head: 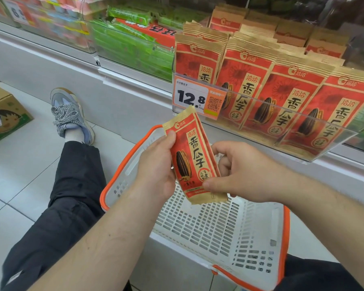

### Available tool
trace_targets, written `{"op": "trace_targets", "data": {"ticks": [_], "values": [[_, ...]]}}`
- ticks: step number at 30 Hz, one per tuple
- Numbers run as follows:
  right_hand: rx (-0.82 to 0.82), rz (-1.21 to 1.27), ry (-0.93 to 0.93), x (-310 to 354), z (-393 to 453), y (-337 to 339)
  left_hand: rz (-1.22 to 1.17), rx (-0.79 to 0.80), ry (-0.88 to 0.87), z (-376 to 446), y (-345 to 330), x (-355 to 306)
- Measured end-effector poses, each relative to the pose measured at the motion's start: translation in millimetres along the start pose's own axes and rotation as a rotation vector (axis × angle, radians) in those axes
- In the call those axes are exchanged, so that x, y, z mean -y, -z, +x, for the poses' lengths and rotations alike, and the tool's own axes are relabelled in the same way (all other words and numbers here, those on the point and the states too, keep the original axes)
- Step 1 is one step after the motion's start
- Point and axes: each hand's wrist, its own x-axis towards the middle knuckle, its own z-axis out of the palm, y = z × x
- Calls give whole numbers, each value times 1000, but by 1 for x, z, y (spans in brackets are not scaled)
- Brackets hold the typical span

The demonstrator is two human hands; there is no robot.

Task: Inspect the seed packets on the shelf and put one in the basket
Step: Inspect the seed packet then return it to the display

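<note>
Both hands grip one seed packet above the white basket: left hand on its left edge, right hand pinching its lower right. More packets stand on the far shelf.

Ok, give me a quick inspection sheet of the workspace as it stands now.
Surface: white tiled floor; low shelf with a clear front rail.
Job's things: one seed packet held above the basket, not yet in it; more packets on shelf standing in rows.
Clutter: cardboard box on floor at left; green packs on the shelf.
Hands: left hand grips the packet's left edge; right hand pinches its lower right edge.
Cables: nothing seen.
Surroundings: price tag reading 12.8; person's leg and shoe stretched out on the floor.
</note>
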Motion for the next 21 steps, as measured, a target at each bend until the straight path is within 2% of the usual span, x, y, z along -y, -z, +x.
{"op": "trace_targets", "data": {"ticks": [3, 5, 9, 13, 18, 21], "values": [[-119, -141, -6, 2, 0, -5, 78, -27, -94, -1, -3, 3], [-163, -223, -11, 4, 1, -8, 161, 11, -151, -7, -7, 3], [-122, -332, -5, 5, -1, -11, 256, 117, -233, -13, -11, 4], [-113, -224, 30, 7, -5, -4, 231, 204, -223, -9, -3, 4], [-331, -53, 75, 5, -3, 3, 295, 362, -217, -13, -2, 7], [-350, -57, 83, 6, -2, 3, 314, 413, -217, -15, -4, 9]]}}
